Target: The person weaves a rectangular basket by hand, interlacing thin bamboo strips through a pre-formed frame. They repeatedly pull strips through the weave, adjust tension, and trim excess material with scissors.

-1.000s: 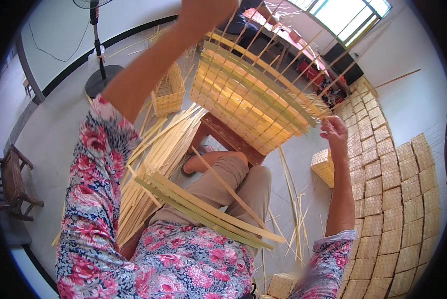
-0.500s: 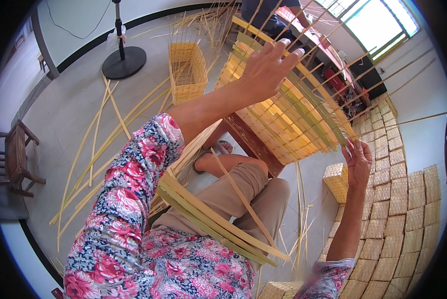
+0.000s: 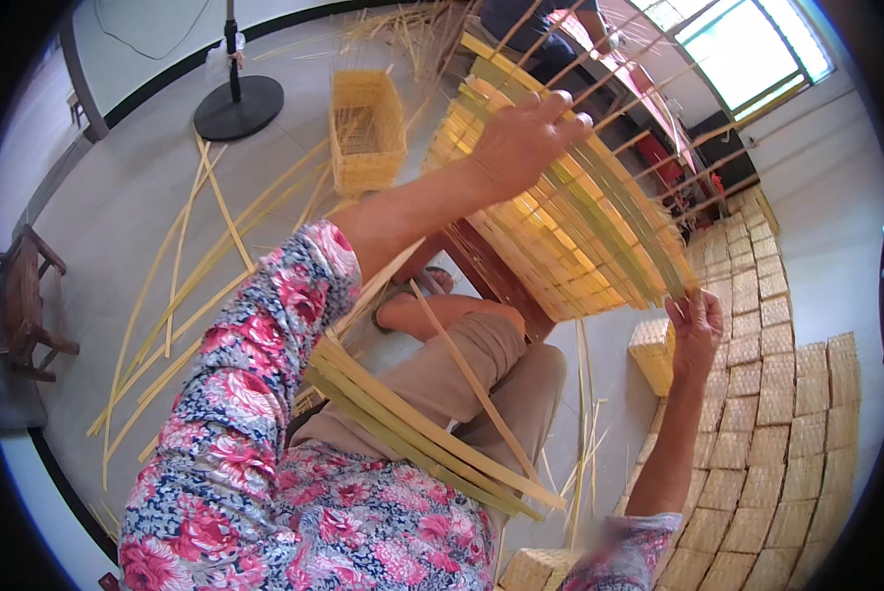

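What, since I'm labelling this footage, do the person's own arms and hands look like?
The left hand and right hand are ungloved. The left sleeve has pink and white flowers on dark blue, bunched in folds; the right sleeve, partly blurred, is similarly floral.

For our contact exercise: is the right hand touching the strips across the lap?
Apart: the head view shows grey floor between the right hand and the lap strips.
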{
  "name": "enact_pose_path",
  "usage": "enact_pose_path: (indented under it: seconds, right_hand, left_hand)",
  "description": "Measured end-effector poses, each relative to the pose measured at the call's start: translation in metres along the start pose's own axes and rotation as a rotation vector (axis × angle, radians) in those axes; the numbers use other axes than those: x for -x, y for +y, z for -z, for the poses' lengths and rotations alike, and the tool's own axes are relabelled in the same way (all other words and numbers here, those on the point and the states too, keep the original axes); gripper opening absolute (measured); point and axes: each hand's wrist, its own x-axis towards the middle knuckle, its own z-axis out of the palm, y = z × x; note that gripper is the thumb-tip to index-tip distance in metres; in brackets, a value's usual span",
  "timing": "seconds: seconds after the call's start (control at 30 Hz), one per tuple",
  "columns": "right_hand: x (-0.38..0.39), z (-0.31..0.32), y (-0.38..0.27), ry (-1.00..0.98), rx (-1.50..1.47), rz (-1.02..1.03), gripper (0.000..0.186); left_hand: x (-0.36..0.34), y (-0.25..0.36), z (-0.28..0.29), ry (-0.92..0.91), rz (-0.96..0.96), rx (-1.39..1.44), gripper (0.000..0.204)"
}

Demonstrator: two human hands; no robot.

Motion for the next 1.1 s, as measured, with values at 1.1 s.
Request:
enact_pose_path:
  seconds: [1.1]
  right_hand:
    - [-0.001,0.031,0.030,0.109,-0.367,-0.067,0.016]
  left_hand:
    - [-0.028,0.022,0.008,-0.112,0.070,0.293,0.007]
